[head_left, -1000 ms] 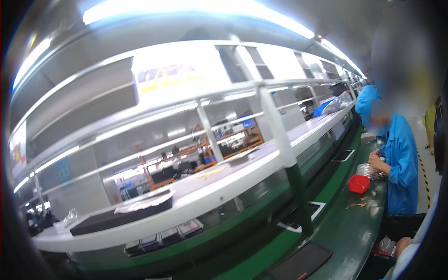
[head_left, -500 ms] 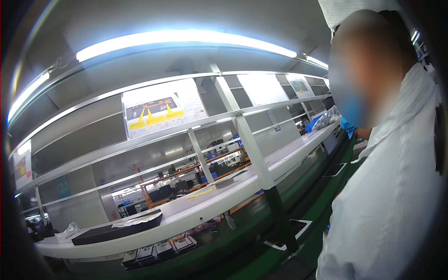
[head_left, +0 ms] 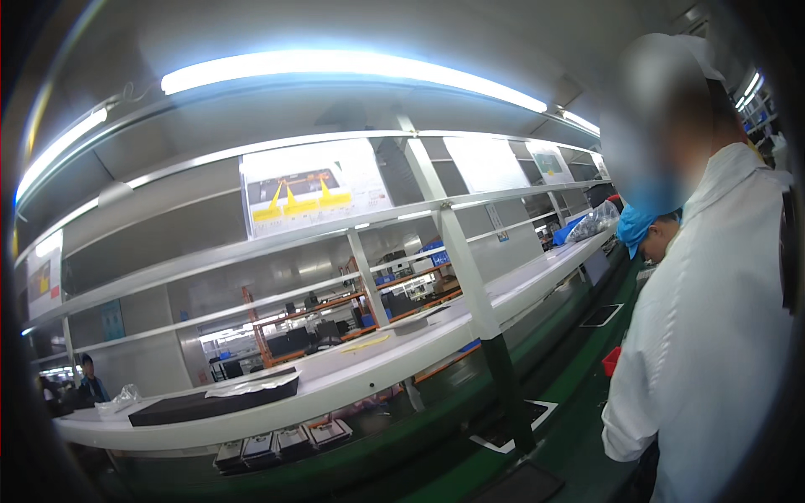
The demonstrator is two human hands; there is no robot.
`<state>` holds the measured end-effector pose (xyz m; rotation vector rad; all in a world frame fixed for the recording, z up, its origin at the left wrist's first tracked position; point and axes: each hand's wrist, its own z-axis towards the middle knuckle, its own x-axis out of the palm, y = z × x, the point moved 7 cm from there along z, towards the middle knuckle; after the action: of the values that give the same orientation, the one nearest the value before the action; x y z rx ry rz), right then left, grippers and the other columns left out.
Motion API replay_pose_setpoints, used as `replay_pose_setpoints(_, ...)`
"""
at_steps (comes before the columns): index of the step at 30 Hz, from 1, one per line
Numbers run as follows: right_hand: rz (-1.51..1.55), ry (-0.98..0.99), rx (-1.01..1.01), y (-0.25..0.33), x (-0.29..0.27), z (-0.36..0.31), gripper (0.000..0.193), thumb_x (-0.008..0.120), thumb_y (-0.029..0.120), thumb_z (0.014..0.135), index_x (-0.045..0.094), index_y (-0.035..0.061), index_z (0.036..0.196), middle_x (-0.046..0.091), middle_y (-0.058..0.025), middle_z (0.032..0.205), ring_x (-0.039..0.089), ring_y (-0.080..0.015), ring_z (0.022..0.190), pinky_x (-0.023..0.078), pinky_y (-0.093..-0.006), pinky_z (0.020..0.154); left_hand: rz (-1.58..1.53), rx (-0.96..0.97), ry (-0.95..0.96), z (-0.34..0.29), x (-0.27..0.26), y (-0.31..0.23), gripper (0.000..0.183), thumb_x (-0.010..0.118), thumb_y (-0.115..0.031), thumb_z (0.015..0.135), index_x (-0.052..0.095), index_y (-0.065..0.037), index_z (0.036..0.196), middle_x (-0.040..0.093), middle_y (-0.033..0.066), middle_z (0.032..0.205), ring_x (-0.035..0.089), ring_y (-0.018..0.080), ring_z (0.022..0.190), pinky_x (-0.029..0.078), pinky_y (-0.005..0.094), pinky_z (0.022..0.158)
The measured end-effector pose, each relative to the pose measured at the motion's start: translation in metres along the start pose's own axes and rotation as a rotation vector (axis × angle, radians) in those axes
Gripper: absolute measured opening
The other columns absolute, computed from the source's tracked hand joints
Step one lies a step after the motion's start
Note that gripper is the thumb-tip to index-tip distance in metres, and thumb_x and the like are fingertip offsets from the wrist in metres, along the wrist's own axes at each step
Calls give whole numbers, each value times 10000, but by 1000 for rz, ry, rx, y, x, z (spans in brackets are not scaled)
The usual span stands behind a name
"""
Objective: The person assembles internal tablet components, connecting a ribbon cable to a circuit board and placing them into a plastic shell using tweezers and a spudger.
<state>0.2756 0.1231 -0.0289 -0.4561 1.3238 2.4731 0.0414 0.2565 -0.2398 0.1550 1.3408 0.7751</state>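
Note:
Neither my left hand nor my right hand shows in the head view. Across the front runs a long white shelf (head_left: 402,362) above a green work surface (head_left: 377,459). A long black box (head_left: 189,409) lies at the shelf's left end, with a crumpled white sheet (head_left: 256,386) on top. Beside it is a clear plastic bag (head_left: 122,399). Below the shelf, several small white-rimmed trays (head_left: 293,441) sit in a row on the green surface. A dark flat panel with a white border (head_left: 541,412) lies by the post.
A co-worker in a white coat (head_left: 721,327) stands close on the right. Beyond is a person in a blue cap (head_left: 639,228); a red bin (head_left: 611,361) sits nearer. A white-and-dark post (head_left: 465,293) rises mid-view. Printed sheets (head_left: 314,189) hang above; another person (head_left: 92,381) is far left.
My view has shifted slightly, so the shelf sits a little further right. The co-worker's head and body have moved right. The red bin and the blue-capped person's head have come into sight.

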Motion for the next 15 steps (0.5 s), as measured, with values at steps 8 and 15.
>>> replay_pose_setpoints(8,11,378,38,-22,72,-17,220,710,189,790,728,5,909,690,-249,838,682,-433,779,533,-478,706,-742,-429,-267,42,-181,6,231,743,-183,767,765,-84,974,715,42,1095,617,267,1049,503,412,938)
replay_pose_setpoints(15,-378,532,-248,-151,160,-45,251,737,182,871,735,-14,1029,729,-233,917,725,-360,815,559,-417,753,-676,-524,-372,21,-172,9,131,761,-206,739,763,-116,833,720,2,1000,627,235,933,523,386,784)
